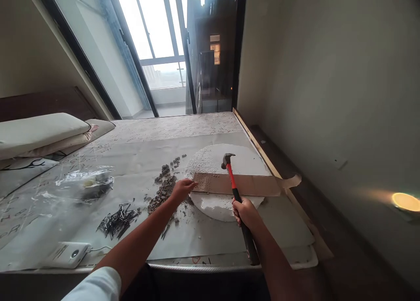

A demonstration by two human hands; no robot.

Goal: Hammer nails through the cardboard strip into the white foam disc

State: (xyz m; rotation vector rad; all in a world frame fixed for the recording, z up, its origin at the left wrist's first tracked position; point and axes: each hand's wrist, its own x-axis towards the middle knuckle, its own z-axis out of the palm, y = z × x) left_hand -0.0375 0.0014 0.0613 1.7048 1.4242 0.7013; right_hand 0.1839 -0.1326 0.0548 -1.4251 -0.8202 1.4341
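My right hand [246, 211] is wrapped round the black grip of a claw hammer [232, 176] with a red neck. Its steel head is raised over a white round board [210, 159] with a rough, pitted surface. Across that board lies a flat brown strip [243, 184], dotted with small holes or marks near its left end. At that end is my left hand [183, 190], thumb and fingers pressed together; anything pinched there is too small to make out. Grey-brown rubble [163, 191] is heaped beside my left hand. A pile of nails [118, 221] lies farther left.
A clear plastic bag [88, 183] with something inside lies on the sheet-covered bed [138, 145]. Near the front edge is a white power bank [67, 253] with a cable. Folded bedding [42, 132] sits at left. A wooden rail [256, 143] and a wall border the right side.
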